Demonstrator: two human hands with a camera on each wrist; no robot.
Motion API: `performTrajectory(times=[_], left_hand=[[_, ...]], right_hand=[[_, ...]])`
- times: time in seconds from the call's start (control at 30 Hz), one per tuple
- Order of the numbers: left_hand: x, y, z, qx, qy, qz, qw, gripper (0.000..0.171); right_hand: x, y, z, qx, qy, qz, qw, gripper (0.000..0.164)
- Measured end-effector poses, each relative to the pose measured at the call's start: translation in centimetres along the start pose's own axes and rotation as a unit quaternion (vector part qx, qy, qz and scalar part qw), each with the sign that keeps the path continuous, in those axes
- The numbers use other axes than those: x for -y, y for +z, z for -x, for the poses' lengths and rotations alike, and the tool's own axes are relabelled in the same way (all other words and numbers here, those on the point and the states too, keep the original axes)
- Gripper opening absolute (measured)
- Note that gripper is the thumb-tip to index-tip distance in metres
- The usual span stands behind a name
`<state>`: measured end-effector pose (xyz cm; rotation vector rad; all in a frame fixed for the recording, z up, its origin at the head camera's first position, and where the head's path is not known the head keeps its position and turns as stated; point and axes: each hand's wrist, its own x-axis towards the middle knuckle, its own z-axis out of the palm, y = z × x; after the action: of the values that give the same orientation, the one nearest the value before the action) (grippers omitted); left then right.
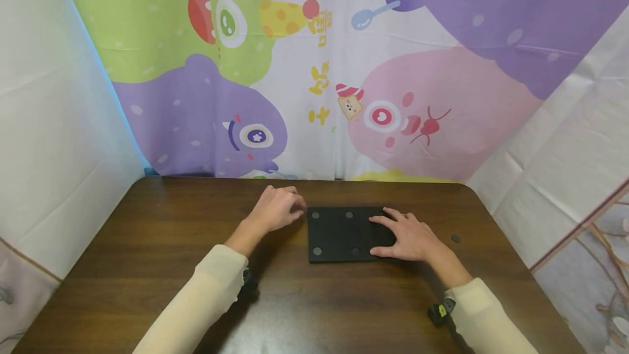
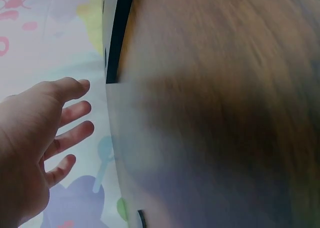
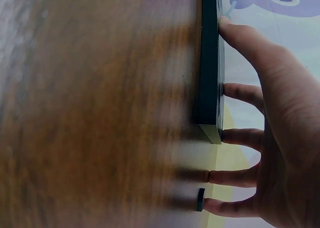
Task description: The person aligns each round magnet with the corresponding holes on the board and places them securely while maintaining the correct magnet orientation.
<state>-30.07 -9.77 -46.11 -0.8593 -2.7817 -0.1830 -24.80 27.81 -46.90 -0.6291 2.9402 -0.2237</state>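
A flat black rectangular board (image 1: pixel 336 234) lies on the table, with several round grey spots on its top. My right hand (image 1: pixel 411 236) is spread over its right end; in the right wrist view the thumb (image 3: pixel 245 38) and index finger touch the top face. My left hand (image 1: pixel 279 207) hovers just off the board's left edge, fingers loosely bent and holding nothing. In the left wrist view a gap separates those fingers (image 2: pixel 75 138) from the board (image 2: pixel 119 38). A small dark disc (image 1: pixel 455 238) lies to the right of my right hand.
The brown wooden table (image 1: pixel 319 310) ends at a printed cartoon curtain (image 1: pixel 314 152) behind the board. Pale cloth hangs on both sides. Another small dark piece (image 2: pixel 141 219) shows at the bottom of the left wrist view, only partly visible.
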Motion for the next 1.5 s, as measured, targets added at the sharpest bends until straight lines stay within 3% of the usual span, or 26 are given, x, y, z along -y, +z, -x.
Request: performTrajectory(times=[0.43,1.5], left_hand=[[0.9,-0.4,0.8,-0.011,-0.006,-0.012,0.9998,0.013],[4.7,-1.8,4.9,-0.046,-0.028,-0.012,0.9985,0.014]], right_hand=[[-0.2,0.1,0.2,-0.005,0.000,0.002,1.000,0.089],[-0.1,0.2,-0.1,-0.006,-0.002,0.004,1.000,0.089]])
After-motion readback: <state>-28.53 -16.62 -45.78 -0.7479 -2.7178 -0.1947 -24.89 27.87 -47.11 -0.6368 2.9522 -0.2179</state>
